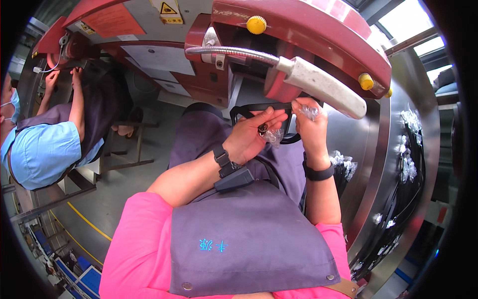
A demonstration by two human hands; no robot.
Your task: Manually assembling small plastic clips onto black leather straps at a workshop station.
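A black strap [247,108] bends in a loop in front of the red machine, with crumpled clear plastic [273,137] on it near my fingers. My left hand [251,133] is turned palm up and curled round one part of the strap, where a small dark piece shows at the palm. My right hand [312,128] pinches the strap close to the machine's wheel, and more clear plastic [310,112] bunches at its fingers. Part of the strap is hidden behind both hands.
The red machine [308,30] overhangs my hands, with a white-shaded lamp [326,87] on a bendy neck. At right a metal trough [428,164] carries several black straps [398,199] with plastic-wrapped ends. A co-worker in a blue shirt [47,149] sits at left.
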